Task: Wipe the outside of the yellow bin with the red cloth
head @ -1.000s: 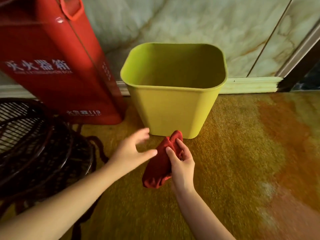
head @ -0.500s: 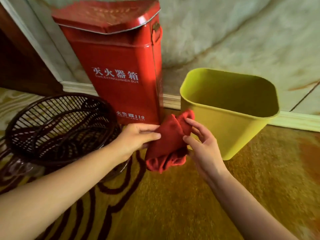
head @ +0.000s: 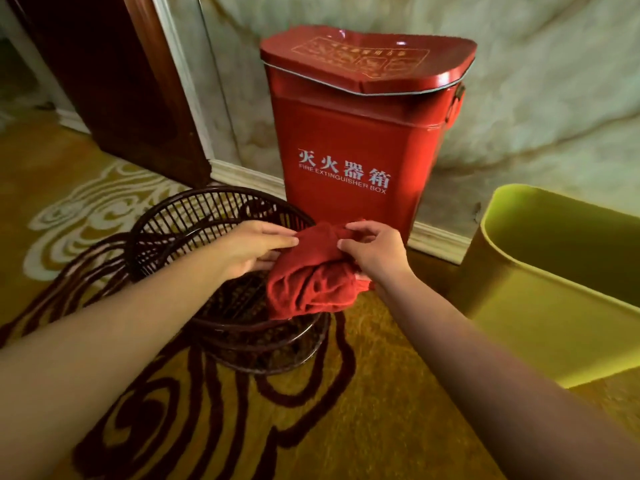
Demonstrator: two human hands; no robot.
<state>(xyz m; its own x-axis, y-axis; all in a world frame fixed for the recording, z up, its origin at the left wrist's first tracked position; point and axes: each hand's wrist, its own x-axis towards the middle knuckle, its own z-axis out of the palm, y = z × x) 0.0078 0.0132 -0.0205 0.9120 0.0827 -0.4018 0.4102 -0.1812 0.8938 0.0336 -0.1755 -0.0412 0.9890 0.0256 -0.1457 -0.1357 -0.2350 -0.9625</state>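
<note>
The yellow bin (head: 540,327) stands upright on the carpet at the right edge, partly cut off by the frame. The red cloth (head: 311,285) hangs bunched over the right rim of a dark wicker basket, well left of the bin and not touching it. My left hand (head: 252,251) pinches the cloth's upper left part. My right hand (head: 374,254) grips its upper right part with thumb and fingers. Both forearms reach in from the bottom of the view.
A dark wicker basket (head: 166,220) sits on the patterned carpet under the cloth. A tall red fire extinguisher box (head: 353,140) stands against the marble wall behind it. A dark wooden door frame (head: 114,77) is at the far left.
The view has swung left, so the bin slid to the right edge. My left hand has taken hold of the cloth, and both hands have carried it left over the basket.
</note>
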